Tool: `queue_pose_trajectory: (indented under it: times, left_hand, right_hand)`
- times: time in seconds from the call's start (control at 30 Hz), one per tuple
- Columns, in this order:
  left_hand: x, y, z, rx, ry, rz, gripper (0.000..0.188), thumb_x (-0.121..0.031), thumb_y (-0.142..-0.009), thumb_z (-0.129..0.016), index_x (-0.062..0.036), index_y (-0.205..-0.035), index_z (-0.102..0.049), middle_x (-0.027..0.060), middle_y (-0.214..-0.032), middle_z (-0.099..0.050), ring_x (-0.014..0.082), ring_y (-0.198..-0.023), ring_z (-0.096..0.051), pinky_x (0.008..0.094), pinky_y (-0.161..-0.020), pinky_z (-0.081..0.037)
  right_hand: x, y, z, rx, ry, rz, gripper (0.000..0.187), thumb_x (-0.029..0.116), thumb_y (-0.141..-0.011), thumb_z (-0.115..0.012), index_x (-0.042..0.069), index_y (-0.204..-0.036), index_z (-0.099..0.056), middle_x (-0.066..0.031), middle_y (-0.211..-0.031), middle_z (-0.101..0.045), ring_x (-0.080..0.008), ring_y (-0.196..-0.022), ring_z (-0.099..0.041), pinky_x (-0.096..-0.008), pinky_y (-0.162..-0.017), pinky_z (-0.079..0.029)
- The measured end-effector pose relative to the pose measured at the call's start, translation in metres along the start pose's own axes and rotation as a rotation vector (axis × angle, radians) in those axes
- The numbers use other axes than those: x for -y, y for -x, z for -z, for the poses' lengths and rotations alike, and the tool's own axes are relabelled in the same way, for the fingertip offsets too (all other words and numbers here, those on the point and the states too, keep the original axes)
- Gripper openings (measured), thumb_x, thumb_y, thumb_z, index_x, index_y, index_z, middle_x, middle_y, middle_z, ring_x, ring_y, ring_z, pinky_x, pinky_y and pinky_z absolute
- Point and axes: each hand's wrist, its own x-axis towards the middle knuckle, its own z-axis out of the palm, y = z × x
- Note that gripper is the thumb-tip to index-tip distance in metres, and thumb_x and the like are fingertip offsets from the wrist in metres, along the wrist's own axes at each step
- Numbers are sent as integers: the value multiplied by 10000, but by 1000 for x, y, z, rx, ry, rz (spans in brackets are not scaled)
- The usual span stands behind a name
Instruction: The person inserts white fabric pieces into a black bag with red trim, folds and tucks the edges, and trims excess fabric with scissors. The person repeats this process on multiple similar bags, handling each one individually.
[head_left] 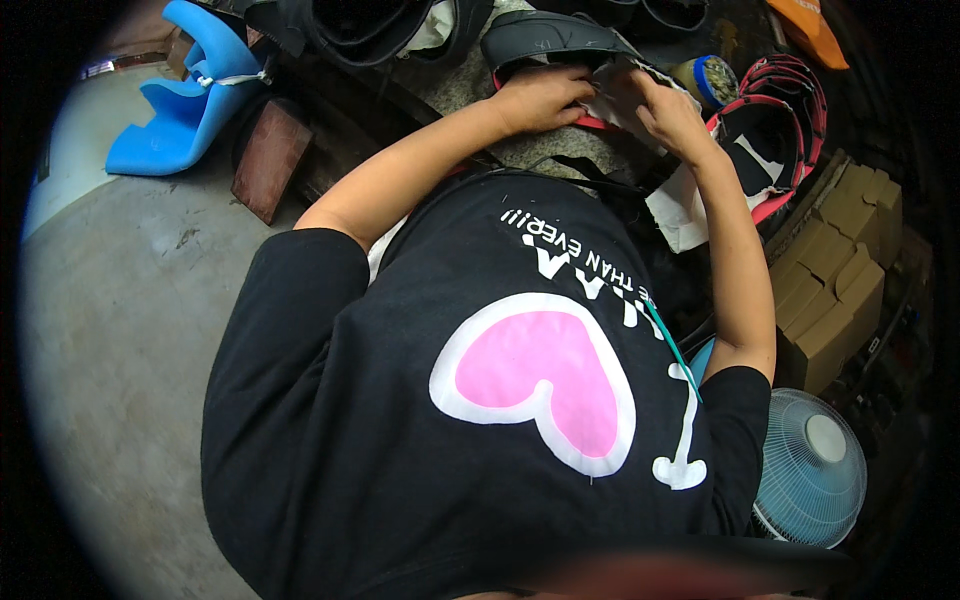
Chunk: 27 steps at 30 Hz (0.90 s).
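Note:
A black curved piece with a red edge and white lining [555, 40], which looks like a shoe upper, lies at the top middle. My left hand [545, 98] has its fingers bent around the near edge of this piece, fingertips partly inside it. From the right, my right hand [672, 115] pinches the white lining at the piece's right end; some of its fingertips are hidden. Close to my right wrist sit several nested black pieces with red edges [800, 110], and a loose white flap [680, 210] hangs below them.
A jar with a blue rim [715, 80] stands behind my right hand. More black pieces [370, 25] lie at the far left of the work surface. Cardboard boxes [835, 270] and a blue fan [812, 465] are on the right. A blue foam-like piece [190, 100] stands left.

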Motion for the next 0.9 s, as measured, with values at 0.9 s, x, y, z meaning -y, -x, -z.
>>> queue_pose_trajectory:
  times: [0.9]
  left_hand:
    - [16, -32, 6, 84, 168, 235, 267, -132, -924, -539, -63, -1182, -521, 151, -1031, -686, 355, -974, -651, 417, -831, -509]
  right_hand:
    - [-5, -20, -27, -47, -104, 11, 309, 169, -888, -541, 123, -1192, -507, -156, -1077, -661, -366, -1010, -621, -461, -838, -493]
